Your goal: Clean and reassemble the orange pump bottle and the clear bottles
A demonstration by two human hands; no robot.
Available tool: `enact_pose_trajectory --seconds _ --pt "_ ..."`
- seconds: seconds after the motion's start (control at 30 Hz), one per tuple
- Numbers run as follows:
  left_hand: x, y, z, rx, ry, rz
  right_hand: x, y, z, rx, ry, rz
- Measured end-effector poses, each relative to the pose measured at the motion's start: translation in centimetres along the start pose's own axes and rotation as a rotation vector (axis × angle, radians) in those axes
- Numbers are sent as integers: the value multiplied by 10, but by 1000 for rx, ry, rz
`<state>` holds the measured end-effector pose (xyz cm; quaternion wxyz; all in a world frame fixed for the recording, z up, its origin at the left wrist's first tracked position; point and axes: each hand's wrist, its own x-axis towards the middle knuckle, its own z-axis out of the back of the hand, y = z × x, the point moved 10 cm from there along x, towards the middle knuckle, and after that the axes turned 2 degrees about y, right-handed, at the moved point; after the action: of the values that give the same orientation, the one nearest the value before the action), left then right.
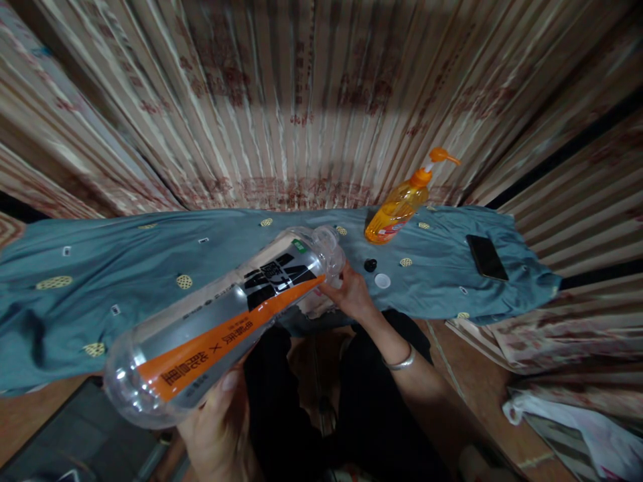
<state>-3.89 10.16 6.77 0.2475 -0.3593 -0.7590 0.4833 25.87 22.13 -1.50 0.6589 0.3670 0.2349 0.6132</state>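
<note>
Large clear plastic bottle [226, 328] lying diagonally across the centre of the frame, base toward the lower left, open neck toward the middle right, tilted nearly flat. Wrapped in a silver label with an orange band and black printed characters. Apparently empty: no liquid line visible through the clear base or shoulder. Left hand [221, 428] at the bottom centre, cupped under the base end with the thumb pressed against the label, seemingly bearing the weight. Right hand [351, 291] just right of centre, fingers closed around the neck, likely steadying the mouth; silver bangle [399, 363] on that wrist. Two-handed hold probably owed to the bottle's bulk. Just beyond the neck, a small black cap [370, 265] and a small white cap [382, 280] lying apart on a teal cloth [125, 281] with yellow dotted patches, spread over the table across the middle of the frame. Impossible to tell which cap belongs to the bottle. Further back, upper right of centre, an orange pump bottle [399, 204] standing on the cloth, filled most of the way with amber liquid, nozzle pointing right. Dark phone [486, 257] lying flat at the right end of the cloth, well apart from the caps. Striped beige curtain [301, 100] with reddish print filling the top of the frame. Dark trousers and reddish floor below the hands; white bag [577, 428] in the lower right corner.
</note>
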Motion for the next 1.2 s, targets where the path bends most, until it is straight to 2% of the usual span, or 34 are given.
enact_pose_trajectory --seconds 0.17,0.4,0.8,1.2 --pt "0 1 2 -1 8 -2 0 -1 -1 20 31 -56" --pt "-1 5 4 -18 -9 29 1 1 -1 22 37 -59" --pt "1 1 -1 -15 32 -1 1 -1 -1 13 51 -63" --pt "1 3 2 -29 57 -15 1 1 -1 -7 46 -67"
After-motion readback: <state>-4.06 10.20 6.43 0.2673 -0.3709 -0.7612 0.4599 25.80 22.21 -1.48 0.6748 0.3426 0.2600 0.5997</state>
